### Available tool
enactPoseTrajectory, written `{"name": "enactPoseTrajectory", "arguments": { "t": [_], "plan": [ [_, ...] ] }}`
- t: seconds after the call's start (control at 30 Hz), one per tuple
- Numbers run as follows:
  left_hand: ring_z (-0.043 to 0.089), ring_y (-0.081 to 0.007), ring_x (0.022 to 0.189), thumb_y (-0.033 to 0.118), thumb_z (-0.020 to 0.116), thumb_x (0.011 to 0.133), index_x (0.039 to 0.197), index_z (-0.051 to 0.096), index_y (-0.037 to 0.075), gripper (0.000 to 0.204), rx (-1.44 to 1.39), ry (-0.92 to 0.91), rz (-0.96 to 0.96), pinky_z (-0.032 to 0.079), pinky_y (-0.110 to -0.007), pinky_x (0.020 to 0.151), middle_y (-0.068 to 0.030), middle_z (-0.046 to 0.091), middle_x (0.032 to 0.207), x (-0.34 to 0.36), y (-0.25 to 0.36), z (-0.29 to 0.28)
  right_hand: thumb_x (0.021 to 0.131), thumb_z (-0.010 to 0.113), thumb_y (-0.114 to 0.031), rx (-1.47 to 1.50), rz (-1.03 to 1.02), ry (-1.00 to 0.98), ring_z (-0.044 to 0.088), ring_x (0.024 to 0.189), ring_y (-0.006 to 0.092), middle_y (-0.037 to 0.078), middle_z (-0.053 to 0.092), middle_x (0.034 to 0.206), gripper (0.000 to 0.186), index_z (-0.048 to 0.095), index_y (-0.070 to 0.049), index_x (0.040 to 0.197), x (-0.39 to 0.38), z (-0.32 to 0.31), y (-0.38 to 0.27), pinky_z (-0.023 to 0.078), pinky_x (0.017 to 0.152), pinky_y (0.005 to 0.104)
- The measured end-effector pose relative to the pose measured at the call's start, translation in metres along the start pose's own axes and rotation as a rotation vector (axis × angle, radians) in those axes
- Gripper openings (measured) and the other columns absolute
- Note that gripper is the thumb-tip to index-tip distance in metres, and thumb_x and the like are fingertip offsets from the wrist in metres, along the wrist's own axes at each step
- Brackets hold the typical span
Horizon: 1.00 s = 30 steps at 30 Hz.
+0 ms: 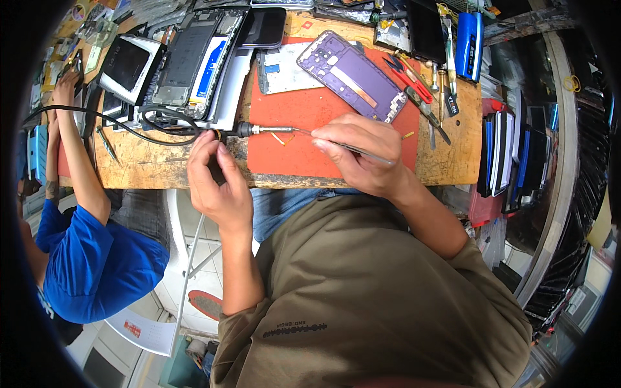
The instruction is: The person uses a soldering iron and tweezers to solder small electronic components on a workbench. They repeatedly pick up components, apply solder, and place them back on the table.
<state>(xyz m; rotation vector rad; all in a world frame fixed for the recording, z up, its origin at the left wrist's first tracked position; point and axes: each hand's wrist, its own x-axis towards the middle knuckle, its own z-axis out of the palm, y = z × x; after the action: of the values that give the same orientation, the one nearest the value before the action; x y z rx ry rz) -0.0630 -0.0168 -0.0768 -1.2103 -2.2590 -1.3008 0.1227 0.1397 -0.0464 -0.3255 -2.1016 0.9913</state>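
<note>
On the red mat, the purple phone frame is being shown open, so work seems unfinished. A soldering iron is being pinched by the fingers of the left hand, tweezers by the right hand; a thin strip below seems not yet joined, and whether the tips are being touched together cannot be seen.

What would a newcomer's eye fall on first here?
Probably the purple phone shell, aslant over the red mat's upper part. Below it, the left hand holds a soldering iron and the right hand a slim metal tool, tips close together. A person in a blue shirt is at far left.
</note>
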Motion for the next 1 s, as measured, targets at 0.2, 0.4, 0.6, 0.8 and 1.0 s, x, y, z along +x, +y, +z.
{"name": "enactPoseTrajectory", "arguments": {
  "t": [0.2,0.4,0.6,0.8,1.0],
  "plan": [
    [0.076,-0.0381,0.118,-0.006,0.067,0.102,0.114,0.069,-0.005,0.012,0.003,0.012,-0.035,0.059,-0.046,0.100,-0.0203,0.077,0.119,0.006,-0.015,-0.001,0.086,0.080,0.010,0.022,0.018,-0.014,0.074,0.078,0.0285,0.014,0.076,0.093,0.021,0.076,0.001,0.105,0.001,0.006,0.000,0.057,0.064,0.0372],
    [0.075,-0.0384,0.117,-0.007,0.069,0.100,0.112,0.070,-0.005,0.012,-0.115,0.022,-0.150,0.059,-0.046,0.099,-0.0200,0.077,0.117,0.008,-0.013,-0.003,0.086,0.080,0.009,0.015,0.015,0.015,0.073,0.075,0.0282,0.013,0.075,0.090,0.020,0.075,0.002,0.104,0.002,0.010,0.000,0.057,0.064,0.0366],
    [0.073,-0.0349,0.102,-0.008,0.076,0.092,0.108,0.073,-0.003,0.017,0.012,-0.062,0.161,0.058,-0.047,0.095,-0.0157,0.076,0.106,0.001,0.009,-0.010,0.090,0.080,0.009,-0.017,0.047,0.099,0.071,0.069,0.0169,0.013,0.074,0.086,0.018,0.076,0.004,0.106,0.000,0.006,-0.004,0.054,0.057,0.0285],
    [0.072,-0.0293,0.090,-0.010,0.082,0.081,0.106,0.079,0.001,0.028,-0.074,-0.140,0.294,0.058,-0.041,0.083,-0.0110,0.075,0.098,-0.007,0.037,0.013,0.091,0.081,0.005,0.010,0.082,0.130,0.070,0.068,0.0141,0.010,0.074,0.087,0.016,0.075,0.001,0.106,-0.002,0.002,-0.002,0.054,0.057,0.0269],
    [0.070,-0.0237,0.082,-0.003,0.082,0.084,0.108,0.080,0.004,0.026,0.010,-0.165,0.396,0.053,-0.037,0.071,-0.0075,0.073,0.095,-0.002,0.038,0.017,0.090,0.083,0.004,0.029,0.082,0.087,0.071,0.071,0.0178,0.011,0.074,0.088,0.020,0.075,0.001,0.108,-0.005,0.000,0.000,0.055,0.060,0.0289]
  ]
}}
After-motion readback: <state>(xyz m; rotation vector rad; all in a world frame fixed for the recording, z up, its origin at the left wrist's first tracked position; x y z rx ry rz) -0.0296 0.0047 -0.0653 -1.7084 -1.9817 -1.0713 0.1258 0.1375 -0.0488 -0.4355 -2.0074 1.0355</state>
